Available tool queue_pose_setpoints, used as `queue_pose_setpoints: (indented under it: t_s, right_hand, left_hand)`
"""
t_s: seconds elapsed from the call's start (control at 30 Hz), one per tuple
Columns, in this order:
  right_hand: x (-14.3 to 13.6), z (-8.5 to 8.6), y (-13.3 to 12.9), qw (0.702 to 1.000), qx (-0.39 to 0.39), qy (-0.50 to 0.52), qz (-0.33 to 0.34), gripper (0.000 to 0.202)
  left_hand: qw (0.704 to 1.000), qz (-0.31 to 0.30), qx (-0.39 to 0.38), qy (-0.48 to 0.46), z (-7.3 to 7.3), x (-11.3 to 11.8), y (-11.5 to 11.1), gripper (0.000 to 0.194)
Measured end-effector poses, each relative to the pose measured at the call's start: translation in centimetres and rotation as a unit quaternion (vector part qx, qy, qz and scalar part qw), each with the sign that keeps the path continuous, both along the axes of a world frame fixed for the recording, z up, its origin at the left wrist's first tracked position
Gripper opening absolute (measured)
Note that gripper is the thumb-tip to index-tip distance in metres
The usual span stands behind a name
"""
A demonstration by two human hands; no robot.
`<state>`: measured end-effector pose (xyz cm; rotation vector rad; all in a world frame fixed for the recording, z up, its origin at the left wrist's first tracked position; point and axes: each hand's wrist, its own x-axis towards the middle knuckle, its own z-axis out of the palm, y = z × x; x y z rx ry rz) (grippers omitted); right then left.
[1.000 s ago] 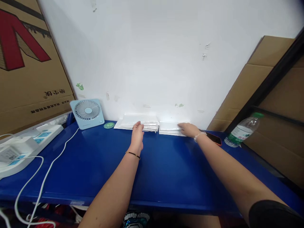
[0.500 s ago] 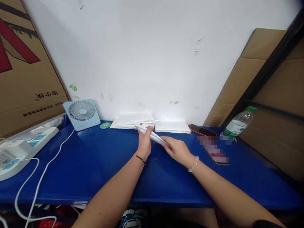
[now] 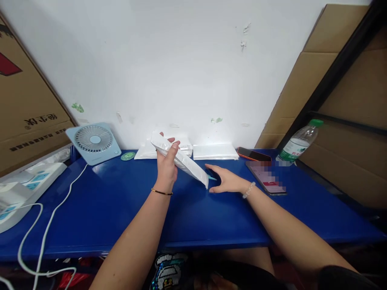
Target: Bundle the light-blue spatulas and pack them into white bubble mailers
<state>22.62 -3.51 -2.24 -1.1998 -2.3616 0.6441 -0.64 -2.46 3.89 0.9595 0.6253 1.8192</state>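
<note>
A long white packet [image 3: 184,162] slants over the middle of the blue table, its lower end toward the right. My left hand [image 3: 167,161] grips the packet near its upper end, thumb on the near side. Just past the lower end is my right hand [image 3: 225,179], thumb and fingers spread apart with nothing between them. A small light-blue tip [image 3: 212,177] shows between the packet's end and my right fingers; what it belongs to is unclear. Behind, by the wall, lie a white stack [image 3: 143,151], partly hidden by my left hand, and a flat white stack [image 3: 215,152].
A light-blue fan [image 3: 95,143] and a round green disc [image 3: 127,156] stand at the left, near a white power strip [image 3: 50,177] with cables. At right are an orange-edged phone [image 3: 254,154], another phone [image 3: 266,177] and a bottle [image 3: 298,143].
My right hand has let go of the packet and opened. My left hand has moved left with the packet, which now shows its broad side. The view has shifted slightly.
</note>
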Motion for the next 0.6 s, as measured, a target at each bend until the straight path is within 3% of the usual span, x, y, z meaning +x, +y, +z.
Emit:
queue_pose_setpoints:
  t_s: [0.1, 0.33, 0.6]
  right_hand:
    - [-1.4, -0.2, 0.0, 1.000, 0.002, 0.016, -0.003, 0.103]
    - [-3.4, 0.1, -0.4, 0.996, 0.081, -0.019, 0.016, 0.060]
    - [-2.8, -0.4, -0.2, 0.990, 0.099, -0.100, 0.026, 0.061]
  left_hand:
    - [0.999, -0.009, 0.027, 0.015, 1.1, 0.1, -0.2, 0.070]
    - [0.994, 0.001, 0.084, 0.076, 4.6, -1.3, -0.4, 0.070]
    - [0.980, 0.030, 0.149, 0.131, 9.8, -4.1, -2.2, 0.062]
